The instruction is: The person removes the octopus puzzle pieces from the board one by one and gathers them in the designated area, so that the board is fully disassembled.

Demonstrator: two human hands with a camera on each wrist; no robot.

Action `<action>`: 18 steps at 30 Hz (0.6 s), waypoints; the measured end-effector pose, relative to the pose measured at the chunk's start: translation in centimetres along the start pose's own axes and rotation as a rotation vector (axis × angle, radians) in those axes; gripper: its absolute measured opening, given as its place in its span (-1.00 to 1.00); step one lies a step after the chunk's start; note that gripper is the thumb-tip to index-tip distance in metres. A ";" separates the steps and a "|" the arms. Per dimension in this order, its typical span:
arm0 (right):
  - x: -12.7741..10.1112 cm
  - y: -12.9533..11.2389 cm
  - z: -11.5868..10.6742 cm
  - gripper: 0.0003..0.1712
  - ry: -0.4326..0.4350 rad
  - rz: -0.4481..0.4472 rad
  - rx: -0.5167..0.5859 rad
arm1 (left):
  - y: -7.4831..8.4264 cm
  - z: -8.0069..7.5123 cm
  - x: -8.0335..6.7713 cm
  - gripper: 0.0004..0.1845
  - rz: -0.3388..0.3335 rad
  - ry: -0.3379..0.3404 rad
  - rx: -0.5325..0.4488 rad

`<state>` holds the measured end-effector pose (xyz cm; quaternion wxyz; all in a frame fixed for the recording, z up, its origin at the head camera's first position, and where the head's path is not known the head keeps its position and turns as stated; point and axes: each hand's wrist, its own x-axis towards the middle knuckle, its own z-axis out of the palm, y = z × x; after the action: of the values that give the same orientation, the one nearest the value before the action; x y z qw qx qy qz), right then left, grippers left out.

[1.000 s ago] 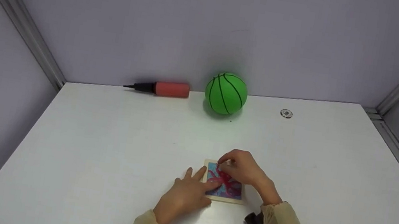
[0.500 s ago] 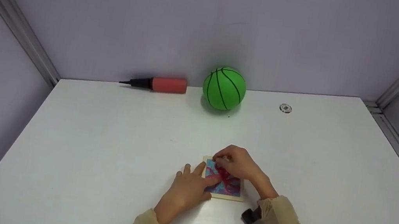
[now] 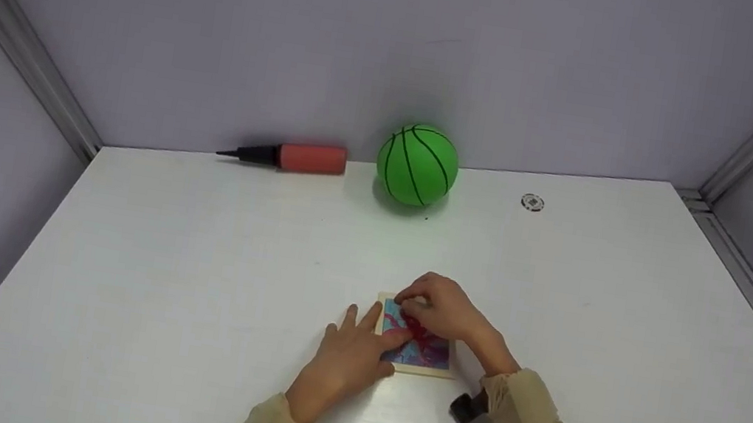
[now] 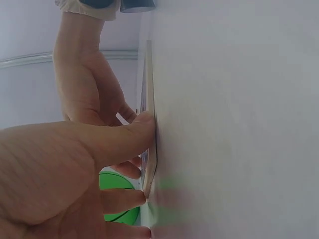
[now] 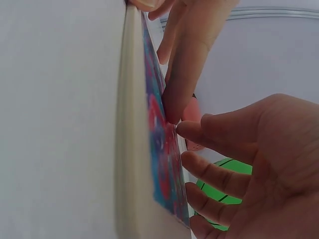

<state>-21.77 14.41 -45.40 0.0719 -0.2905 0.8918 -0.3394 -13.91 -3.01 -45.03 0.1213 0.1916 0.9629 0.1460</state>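
My left hand [image 3: 346,358] lies flat on the white table [image 3: 188,273], fingers straight and a little spread, their tips pressing the left edge of the wooden puzzle board [image 3: 418,343] — in the left wrist view my thumb [image 4: 130,134] is set against the board's thin rim. My right hand [image 3: 442,309] hovers over the far part of the board with its fingers curled down, tips touching the picture; whether they pinch a loose piece I cannot tell, since the fingers hide what is under them. The right wrist view shows those fingertips [image 5: 189,130] resting on the blue-and-red printed face, the pale wood frame beneath it lying flat on the table.

The board sits near the table's front middle, just before me, between both hands. Well apart at the back wall stand a green ball [image 3: 418,165] with black lines and, to its left, a red air pump [image 3: 291,155] with a black nozzle — a small round tag [image 3: 532,203] lies off to the ball's right.
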 end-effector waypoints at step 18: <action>0.1 -0.6 0.9 -0.76 0.036 0.117 0.002 | 0.4 0.1 0.0 -0.46 -0.070 -0.034 0.068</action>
<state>-21.28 13.53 -45.69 0.0759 -0.2315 0.9081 -0.3406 -13.75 -2.58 -44.98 0.1359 0.1640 0.9713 0.1054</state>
